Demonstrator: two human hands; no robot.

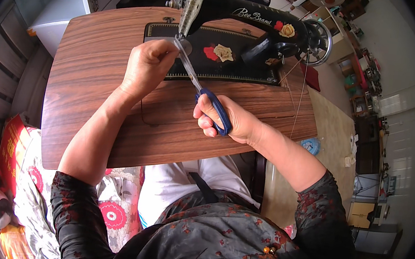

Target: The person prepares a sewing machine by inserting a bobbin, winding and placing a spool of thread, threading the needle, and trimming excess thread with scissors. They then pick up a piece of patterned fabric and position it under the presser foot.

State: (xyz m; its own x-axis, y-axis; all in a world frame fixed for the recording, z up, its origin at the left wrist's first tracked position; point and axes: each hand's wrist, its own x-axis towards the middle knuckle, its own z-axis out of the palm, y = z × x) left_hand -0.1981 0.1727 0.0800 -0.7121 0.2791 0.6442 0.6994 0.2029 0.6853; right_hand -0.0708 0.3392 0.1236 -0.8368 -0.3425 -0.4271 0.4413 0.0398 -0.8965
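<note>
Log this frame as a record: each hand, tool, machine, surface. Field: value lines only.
left hand: curled near the scissor tips; whether it grips anything is hidden
right hand: holding scissors
tool: scissors, blue handles, blades pointing toward the machine's needle end
machine: black sewing machine, red and cream flower decals
surface: brown wood-grain tabletop

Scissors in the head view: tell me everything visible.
Scissors: slim silver metallic blades, pivot, blue plastic-looking handles. The right hand grips the handles over the wood-grain tabletop; blades point forward and left, tips beside the left hand, near the needle end of the sewing machine. Blade gap and tip contact can't be made out.
</note>
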